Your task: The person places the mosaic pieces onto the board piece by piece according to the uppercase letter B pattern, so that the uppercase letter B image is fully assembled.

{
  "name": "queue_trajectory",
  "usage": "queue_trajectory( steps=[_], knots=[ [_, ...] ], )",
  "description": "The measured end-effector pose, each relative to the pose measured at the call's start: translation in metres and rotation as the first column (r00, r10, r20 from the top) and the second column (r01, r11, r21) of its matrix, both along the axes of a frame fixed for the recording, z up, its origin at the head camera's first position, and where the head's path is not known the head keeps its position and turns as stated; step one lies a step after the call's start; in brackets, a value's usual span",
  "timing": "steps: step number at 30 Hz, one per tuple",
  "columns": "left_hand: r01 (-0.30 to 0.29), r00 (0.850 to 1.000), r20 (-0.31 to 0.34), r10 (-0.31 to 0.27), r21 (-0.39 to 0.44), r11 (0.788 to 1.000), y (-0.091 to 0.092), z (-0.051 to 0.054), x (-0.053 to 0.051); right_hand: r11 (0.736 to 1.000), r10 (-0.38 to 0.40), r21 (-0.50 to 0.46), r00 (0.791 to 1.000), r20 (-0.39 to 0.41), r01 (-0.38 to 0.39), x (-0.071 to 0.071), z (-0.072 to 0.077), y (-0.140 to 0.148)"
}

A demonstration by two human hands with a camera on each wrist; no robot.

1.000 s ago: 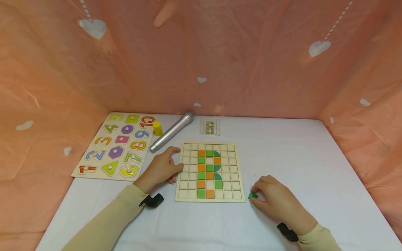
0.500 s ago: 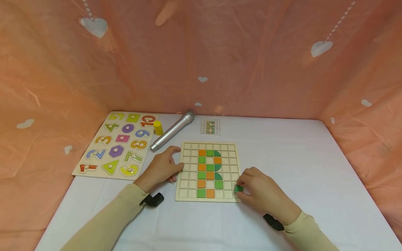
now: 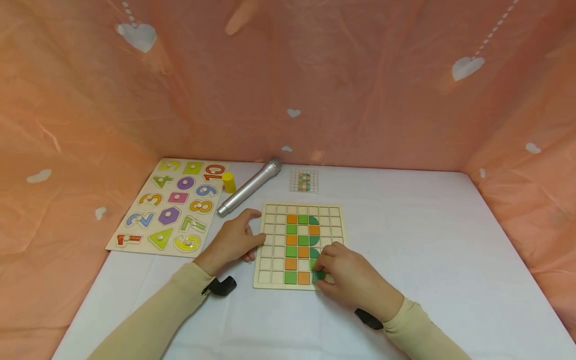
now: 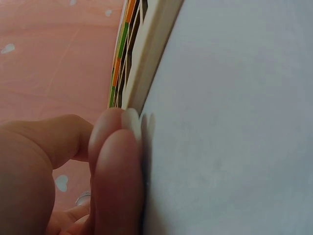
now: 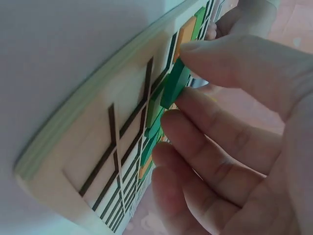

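Between the thumb and fingertips of my right hand is a dark green tile, over the bottom row of the wooden grid board. The tile sits just right of an orange square tile; whether it touches its cell I cannot tell. Orange, light green and dark green rounded tiles form a letter-like pattern in the board's middle columns. My left hand rests at the board's left edge, fingertips touching its side. My right hand covers some cells at the lower right.
Behind the board lies a small pattern card. A silver microphone and a yellow cylinder stand between it and a number-and-shape puzzle board at the left. White cloth covers the table.
My right hand has carried the dark green tile leftward, from the table beside the board to over the bottom row. My left hand has stayed at the board's edge.
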State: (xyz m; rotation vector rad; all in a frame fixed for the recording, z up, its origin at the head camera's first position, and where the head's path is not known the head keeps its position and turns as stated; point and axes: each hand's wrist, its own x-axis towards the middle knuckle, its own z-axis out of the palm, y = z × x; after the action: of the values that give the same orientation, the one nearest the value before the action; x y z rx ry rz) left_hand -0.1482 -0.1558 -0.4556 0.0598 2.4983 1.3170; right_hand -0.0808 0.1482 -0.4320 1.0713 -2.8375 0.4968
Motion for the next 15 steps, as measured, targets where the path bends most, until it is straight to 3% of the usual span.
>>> queue_trajectory(
  steps=[15],
  knots=[
    [-0.006, 1.0, -0.002, 0.006, -0.01, 1.0, -0.0034, -0.0007, 0.0026, 1.0, 0.003, 0.027, 1.0, 0.0, -0.003, 0.003, -0.0023, -0.0053]
  ],
)
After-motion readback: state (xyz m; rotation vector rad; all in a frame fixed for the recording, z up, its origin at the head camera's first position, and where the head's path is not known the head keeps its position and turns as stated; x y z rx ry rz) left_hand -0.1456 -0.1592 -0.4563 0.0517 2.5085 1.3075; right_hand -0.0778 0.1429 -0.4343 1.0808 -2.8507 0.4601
